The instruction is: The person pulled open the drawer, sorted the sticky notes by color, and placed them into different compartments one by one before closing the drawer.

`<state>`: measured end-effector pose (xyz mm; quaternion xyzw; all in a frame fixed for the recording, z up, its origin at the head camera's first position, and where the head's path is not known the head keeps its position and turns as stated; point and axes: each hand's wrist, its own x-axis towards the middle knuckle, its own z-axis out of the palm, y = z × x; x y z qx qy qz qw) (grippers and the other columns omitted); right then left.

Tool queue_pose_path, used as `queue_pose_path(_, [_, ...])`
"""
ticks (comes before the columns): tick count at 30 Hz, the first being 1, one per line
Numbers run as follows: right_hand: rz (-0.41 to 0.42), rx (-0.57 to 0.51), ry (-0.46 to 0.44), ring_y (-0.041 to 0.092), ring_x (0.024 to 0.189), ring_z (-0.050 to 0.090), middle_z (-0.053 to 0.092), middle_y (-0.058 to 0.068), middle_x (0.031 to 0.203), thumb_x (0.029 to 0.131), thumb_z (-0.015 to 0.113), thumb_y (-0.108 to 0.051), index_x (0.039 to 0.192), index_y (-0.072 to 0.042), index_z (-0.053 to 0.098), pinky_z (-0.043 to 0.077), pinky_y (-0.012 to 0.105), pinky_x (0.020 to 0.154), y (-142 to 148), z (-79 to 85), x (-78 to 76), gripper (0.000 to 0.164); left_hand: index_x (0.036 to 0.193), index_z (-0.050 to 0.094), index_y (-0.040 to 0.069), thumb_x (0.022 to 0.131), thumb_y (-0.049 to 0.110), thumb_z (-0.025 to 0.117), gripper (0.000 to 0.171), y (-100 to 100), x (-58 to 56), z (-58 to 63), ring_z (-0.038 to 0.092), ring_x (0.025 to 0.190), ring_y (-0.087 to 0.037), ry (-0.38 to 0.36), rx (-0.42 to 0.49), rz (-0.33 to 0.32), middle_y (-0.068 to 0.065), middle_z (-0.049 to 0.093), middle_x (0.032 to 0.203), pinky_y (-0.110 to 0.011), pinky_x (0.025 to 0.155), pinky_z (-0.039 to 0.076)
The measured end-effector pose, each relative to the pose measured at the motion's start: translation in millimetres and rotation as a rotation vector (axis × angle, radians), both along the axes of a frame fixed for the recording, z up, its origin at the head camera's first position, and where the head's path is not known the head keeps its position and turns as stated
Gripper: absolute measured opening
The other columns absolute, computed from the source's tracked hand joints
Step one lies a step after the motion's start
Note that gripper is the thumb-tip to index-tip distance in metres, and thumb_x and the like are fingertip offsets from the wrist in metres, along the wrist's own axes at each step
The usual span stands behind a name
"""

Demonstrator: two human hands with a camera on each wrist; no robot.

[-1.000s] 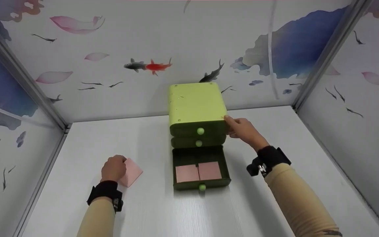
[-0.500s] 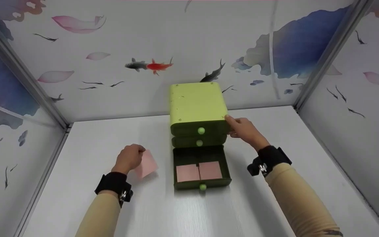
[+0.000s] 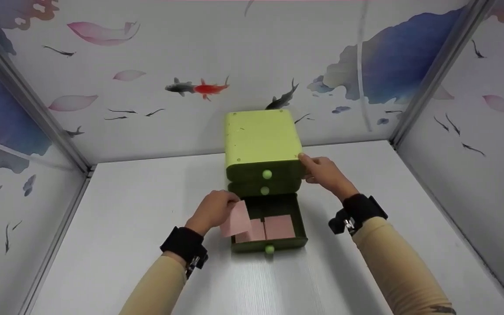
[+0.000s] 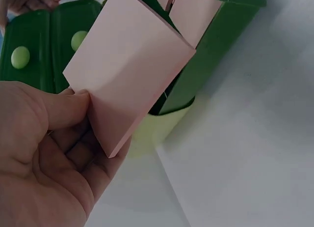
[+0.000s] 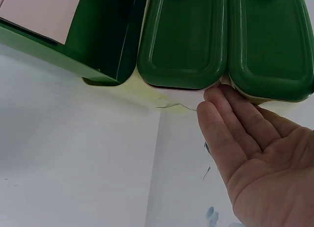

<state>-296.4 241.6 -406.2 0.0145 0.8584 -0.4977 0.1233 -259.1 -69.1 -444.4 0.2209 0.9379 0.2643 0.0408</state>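
My left hand [image 3: 212, 212] pinches a pink sticky note pad [image 4: 127, 65] between thumb and fingers. The tilted pad overlaps the left side of the pulled-out bottom drawer [image 3: 269, 245] in the head view. Inside that drawer lie two more pink pads, the right one [image 3: 279, 226] in plain sight, the left one [image 3: 257, 229] partly hidden behind the held pad. My right hand [image 3: 324, 173] holds the front right corner of the green drawer cabinet [image 3: 260, 135], thumb on the top edge. In the right wrist view its fingertips [image 5: 208, 111] meet the cabinet's side by the upper drawers.
The cabinet's top drawer [image 3: 247, 171] and middle drawer [image 3: 245, 189] are closed, each with a round light green knob. It stands on a white table [image 3: 138, 188] close to the painted back wall [image 3: 147, 52]. Side panels [image 3: 484, 144] flank the table.
My left hand has lifted the pink pad off the table on the left and carried it rightward to the open drawer. The right hand has stayed at the cabinet's corner.
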Motion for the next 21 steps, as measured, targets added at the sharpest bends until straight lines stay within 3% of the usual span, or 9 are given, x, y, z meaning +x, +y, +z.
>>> queue_pose_path(3, [-0.005,-0.003,0.007,0.032,0.115,0.061,0.060,0.022,0.125,0.095,0.039,-0.067,0.130,0.004,0.054,0.050,0.041,0.099,-0.1,0.5,1.1,0.081,0.110,0.073,0.006,0.097,0.007,0.057,0.021,14.4,-2.0,-6.1,0.066,0.105,-0.031,-0.008,-0.043,-0.019,-0.011,0.072,0.111,-0.043,0.091,0.053])
queue_pose_path(8, [-0.005,-0.005,0.018,0.031,0.115,0.062,0.062,0.022,0.123,0.096,0.038,-0.065,0.128,0.004,0.056,0.050,0.041,0.099,0.1,0.5,3.3,0.078,0.114,0.072,0.006,0.098,0.007,0.054,0.023,33.1,-6.8,-15.6,0.064,0.111,-0.032,-0.084,-0.087,-0.045,-0.012,0.070,0.117,-0.043,0.097,0.050])
queue_pose_path(13, [-0.009,-0.008,0.021,0.031,0.113,0.064,0.064,0.021,0.122,0.095,0.039,-0.066,0.127,0.004,0.057,0.051,0.041,0.098,0.1,-0.8,4.0,0.078,0.115,0.072,0.008,0.096,-0.001,0.051,0.030,45.4,-9.5,-27.9,0.061,0.116,-0.033,-0.152,-0.125,-0.068,-0.012,0.069,0.119,-0.043,0.101,0.048])
queue_pose_path(17, [-0.004,-0.017,0.014,0.031,0.114,0.064,0.063,0.022,0.124,0.096,0.039,-0.065,0.129,0.003,0.056,0.051,0.042,0.098,-0.3,-1.2,3.5,0.078,0.118,0.071,0.010,0.094,-0.009,0.048,0.038,50.7,-9.2,-38.0,0.060,0.118,-0.032,-0.205,-0.147,-0.048,-0.011,0.068,0.121,-0.041,0.099,0.049])
queue_pose_path(21, [-0.003,-0.038,0.003,0.033,0.118,0.062,0.061,0.023,0.128,0.097,0.039,-0.062,0.132,0.004,0.054,0.049,0.043,0.100,0.4,-0.9,2.3,0.076,0.118,0.071,0.008,0.094,-0.009,0.050,0.036,53.6,-9.7,-44.6,0.060,0.117,-0.033,-0.200,-0.151,-0.028,-0.012,0.068,0.122,-0.042,0.099,0.049])
